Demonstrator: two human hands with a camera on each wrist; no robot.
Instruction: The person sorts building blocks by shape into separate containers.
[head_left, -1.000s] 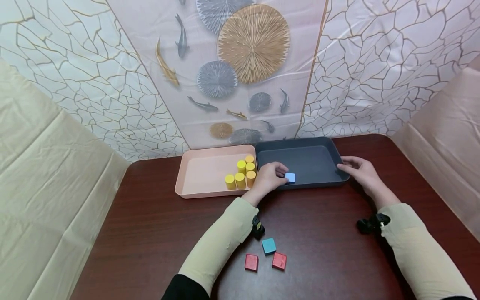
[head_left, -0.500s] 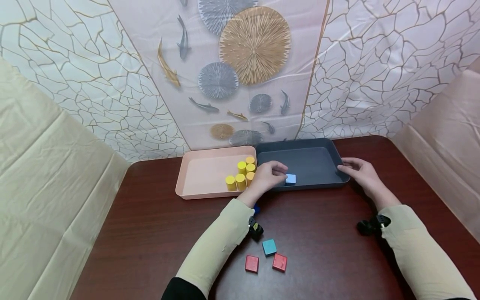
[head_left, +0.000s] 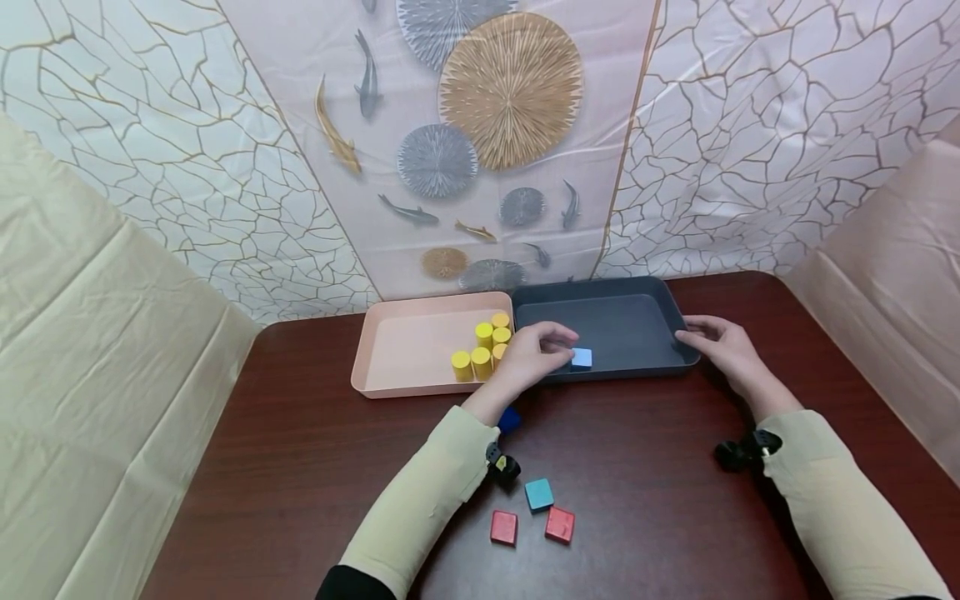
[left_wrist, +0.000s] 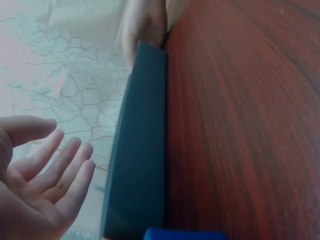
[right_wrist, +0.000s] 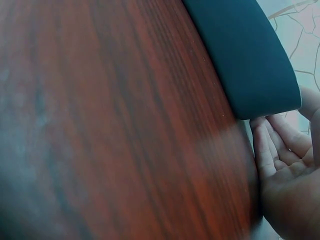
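Observation:
A light blue block (head_left: 581,359) sits in the near left part of the dark grey tray (head_left: 626,321). My left hand (head_left: 534,354) hovers at the tray's left end, just beside that block. In the left wrist view its fingers (left_wrist: 75,187) are loosely spread, with nothing between them and the thumb. At the right end, my right hand (head_left: 722,352) holds the tray's corner, thumb at the rim and fingers low against the outer wall. A dark blue block (head_left: 509,419) lies on the table below the left wrist, partly hidden by the arm.
Left of the dark tray, touching it, stands a pink tray (head_left: 408,346) with several yellow cylinders (head_left: 482,362). Nearer on the brown table (head_left: 637,483) lie a teal block (head_left: 538,494) and two red blocks, one left (head_left: 503,527) and one right (head_left: 559,525).
My left fingers have come off the light blue block, which stays in the tray. The left forearm has shifted slightly left, uncovering the dark blue block. My right hand stays on the tray.

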